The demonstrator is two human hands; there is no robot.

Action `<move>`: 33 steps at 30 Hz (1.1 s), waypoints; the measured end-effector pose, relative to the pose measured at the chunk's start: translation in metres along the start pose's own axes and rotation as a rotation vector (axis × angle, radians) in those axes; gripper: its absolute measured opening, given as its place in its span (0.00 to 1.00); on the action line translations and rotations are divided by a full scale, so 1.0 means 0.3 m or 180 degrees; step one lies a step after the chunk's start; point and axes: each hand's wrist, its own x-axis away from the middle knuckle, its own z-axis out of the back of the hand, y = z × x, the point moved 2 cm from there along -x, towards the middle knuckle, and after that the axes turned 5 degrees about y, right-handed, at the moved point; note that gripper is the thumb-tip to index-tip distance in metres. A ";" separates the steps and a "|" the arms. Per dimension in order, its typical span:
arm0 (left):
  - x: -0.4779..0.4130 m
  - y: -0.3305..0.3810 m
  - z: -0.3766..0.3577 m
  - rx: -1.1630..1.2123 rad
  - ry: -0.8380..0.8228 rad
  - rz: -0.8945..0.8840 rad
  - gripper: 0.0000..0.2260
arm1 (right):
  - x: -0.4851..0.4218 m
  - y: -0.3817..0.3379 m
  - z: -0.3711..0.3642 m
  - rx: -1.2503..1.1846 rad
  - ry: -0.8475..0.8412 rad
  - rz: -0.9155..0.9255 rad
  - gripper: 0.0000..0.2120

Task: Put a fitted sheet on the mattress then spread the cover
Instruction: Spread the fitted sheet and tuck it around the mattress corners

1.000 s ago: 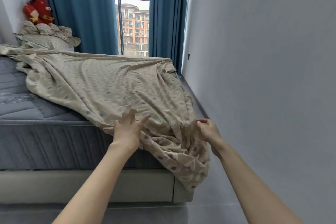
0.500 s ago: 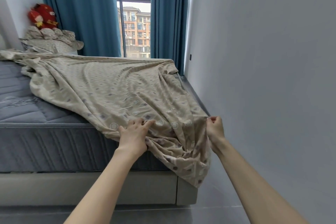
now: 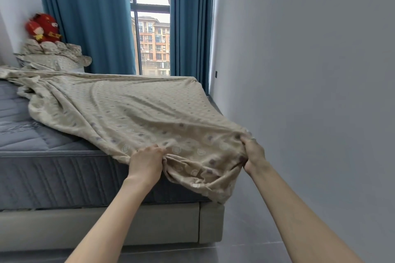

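A beige patterned fitted sheet [image 3: 136, 111] lies stretched across the right part of the grey mattress [image 3: 42, 168], from the far corner to the near right corner. My left hand [image 3: 147, 163] grips a bunch of the sheet's edge at the mattress's near side. My right hand [image 3: 253, 156] is shut on the sheet's corner, held out past the bed's near right corner. Between the hands the cloth sags in folds over the mattress corner. The left part of the mattress is bare.
A beige bed frame [image 3: 166, 224] runs under the mattress. Folded matching bedding [image 3: 55, 57] and a red plush toy [image 3: 42, 29] sit at the far left. Blue curtains [image 3: 92, 21] flank the window. A grey wall [image 3: 310, 92] borders a narrow floor strip on the right.
Both hands have closed on the sheet and pulled it toward me and apart. The crumpled folds over the bed have stretched flatter, and the hanging corner is lifted.
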 end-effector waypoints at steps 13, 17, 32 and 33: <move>0.032 -0.038 0.043 0.0008 -0.0909 0.0302 0.11 | 0.052 0.198 0.026 -0.0105 0.1662 -0.0101 0.19; 0.024 -0.040 0.049 0.0017 -0.1184 0.0395 0.12 | 0.101 0.109 -0.006 -0.0108 0.1759 0.0489 0.19; 0.061 0.024 0.003 -0.0651 -0.1798 0.0063 0.11 | -0.189 0.384 0.126 0.0358 0.0340 -0.1282 0.14; 0.061 0.028 0.004 -0.0792 -0.1887 0.0017 0.11 | -0.154 0.362 0.108 0.0457 0.0190 -0.1177 0.12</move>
